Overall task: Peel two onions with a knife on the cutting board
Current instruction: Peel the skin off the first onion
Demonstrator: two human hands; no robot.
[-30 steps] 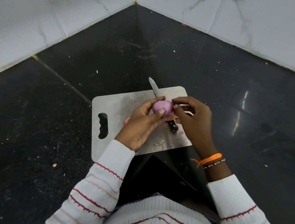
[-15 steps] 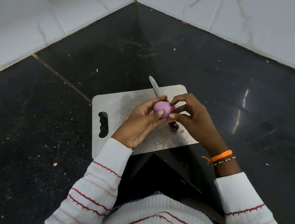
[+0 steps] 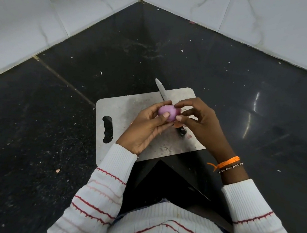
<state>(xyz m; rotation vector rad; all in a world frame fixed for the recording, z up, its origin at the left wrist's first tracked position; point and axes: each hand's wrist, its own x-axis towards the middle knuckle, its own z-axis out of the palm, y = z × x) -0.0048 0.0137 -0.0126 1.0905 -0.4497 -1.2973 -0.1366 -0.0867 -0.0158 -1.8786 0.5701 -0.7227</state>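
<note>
Onion (image 3: 167, 113), purple and smooth, sits raised above the cutting board (image 3: 128, 108), caught between both hands. Nearest the camera are the white sleeves with red stripes (image 3: 105, 184), and on the right wrist an orange thread band (image 3: 228, 163) beside a dark beaded one. The left hand (image 3: 145, 129) cups the onion from below and from the left, its fingers curled round it and the thumb pressed on the near side. The right hand (image 3: 200, 125) meets the onion from the right, its fingertips pinching at the onion's right end, where a bit of skin stands out. Under the hands the grey board lies flat on the dark table (image 3: 232, 84), its handle slot to the left. A knife (image 3: 163, 91) lies on the board beneath the hands, its dark handle showing just below the onion and its blade tip reaching past the board's far edge. Beyond, the table runs to a corner of white marbled wall tiles (image 3: 222, 11).
</note>
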